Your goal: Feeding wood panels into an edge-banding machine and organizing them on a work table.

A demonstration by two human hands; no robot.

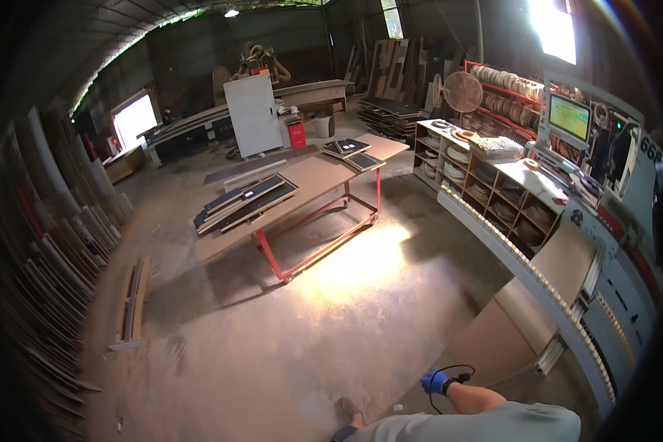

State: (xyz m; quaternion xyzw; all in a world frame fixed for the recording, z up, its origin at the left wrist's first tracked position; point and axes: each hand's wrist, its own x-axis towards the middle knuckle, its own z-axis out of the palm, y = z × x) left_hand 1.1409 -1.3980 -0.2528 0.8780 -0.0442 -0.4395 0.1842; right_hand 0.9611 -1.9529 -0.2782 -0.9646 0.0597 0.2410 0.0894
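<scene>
My right hand [435,381], in a blue glove, hangs low at my side above the floor. A black band with a small dark device [460,378] is on its wrist, and a thin black cable [432,401] loops around the hand. The fingers are turned away and too small to make out, and I see no object in them. Nearest to the hand is a large brown panel [504,331] beside the machine on the right. My left hand is out of view.
A red-framed wheeled table [320,180] bears dark panels [250,199]. Boards [59,250] stand along the left, and a narrow wooden piece [131,302] lies on the floor. A machine's long rail [527,283] runs down the right, near a shelf unit [486,184] with coiled strips.
</scene>
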